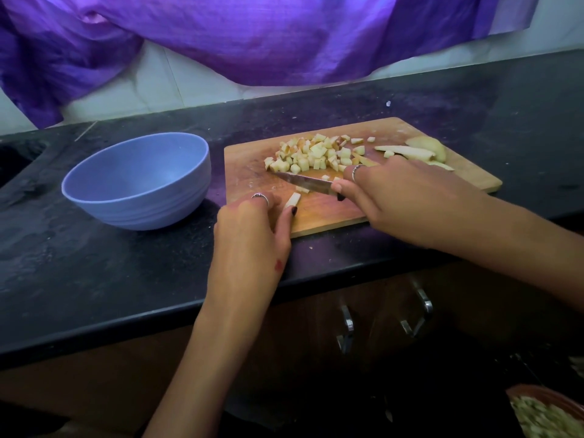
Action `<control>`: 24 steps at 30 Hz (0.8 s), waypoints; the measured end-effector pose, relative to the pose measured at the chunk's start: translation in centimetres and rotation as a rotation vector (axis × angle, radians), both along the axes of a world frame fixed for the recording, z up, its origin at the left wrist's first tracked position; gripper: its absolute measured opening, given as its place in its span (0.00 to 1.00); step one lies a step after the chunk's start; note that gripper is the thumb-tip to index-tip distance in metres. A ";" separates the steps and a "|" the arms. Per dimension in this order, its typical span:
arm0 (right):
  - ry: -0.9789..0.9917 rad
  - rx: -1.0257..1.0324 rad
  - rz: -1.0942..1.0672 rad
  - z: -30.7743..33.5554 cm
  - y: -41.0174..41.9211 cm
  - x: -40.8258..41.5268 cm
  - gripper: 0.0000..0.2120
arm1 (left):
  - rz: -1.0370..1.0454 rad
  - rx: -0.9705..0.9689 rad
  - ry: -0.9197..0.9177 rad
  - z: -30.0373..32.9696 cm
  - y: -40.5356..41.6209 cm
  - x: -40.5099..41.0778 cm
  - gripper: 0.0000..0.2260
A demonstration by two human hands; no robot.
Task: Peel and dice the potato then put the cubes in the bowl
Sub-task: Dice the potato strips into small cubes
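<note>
A wooden cutting board (331, 216) lies on the black counter. A heap of several potato cubes (316, 154) sits at its middle back, and uncut potato slices (420, 148) lie at its back right. My right hand (401, 200) grips a knife; the blade (303, 181) points left, just in front of the cubes. My left hand (252, 229) rests at the board's front left corner, thumb and fingers pinching a short potato stick (292, 200). An empty blue bowl (139, 181) stands left of the board.
Purple cloth (252, 36) hangs over the tiled wall behind the counter. The black counter (94, 263) ends at a front edge above cabinet doors with metal handles (347, 327). A reddish dish with scraps (550, 412) shows at the bottom right.
</note>
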State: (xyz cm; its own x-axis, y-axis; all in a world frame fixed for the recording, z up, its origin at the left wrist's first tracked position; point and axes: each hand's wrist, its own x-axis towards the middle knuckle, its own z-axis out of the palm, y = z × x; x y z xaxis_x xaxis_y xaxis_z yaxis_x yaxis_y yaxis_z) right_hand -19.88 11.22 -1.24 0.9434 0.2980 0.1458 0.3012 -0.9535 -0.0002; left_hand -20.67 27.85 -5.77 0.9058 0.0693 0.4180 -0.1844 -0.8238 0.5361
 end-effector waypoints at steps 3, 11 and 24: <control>0.072 0.009 0.007 0.0 0.4 0.3 0.22 | 0.001 -0.030 -0.020 0.1 0.2 -0.1 0.10; 0.087 -0.016 0.048 -0.2 2.0 0.7 0.18 | 0.004 -0.065 -0.037 -0.3 0.1 0.3 0.06; 0.001 0.069 0.004 -0.8 0.1 -0.4 0.20 | 0.036 -0.073 -0.053 -0.4 0.3 0.0 0.05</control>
State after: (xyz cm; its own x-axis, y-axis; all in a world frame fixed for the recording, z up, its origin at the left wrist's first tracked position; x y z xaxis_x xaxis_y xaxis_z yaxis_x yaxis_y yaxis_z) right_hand -20.24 11.31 -2.05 0.9424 0.2910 0.1651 0.3049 -0.9501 -0.0659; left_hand -20.65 28.17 -6.12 0.8791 0.1333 0.4577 -0.1849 -0.7896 0.5850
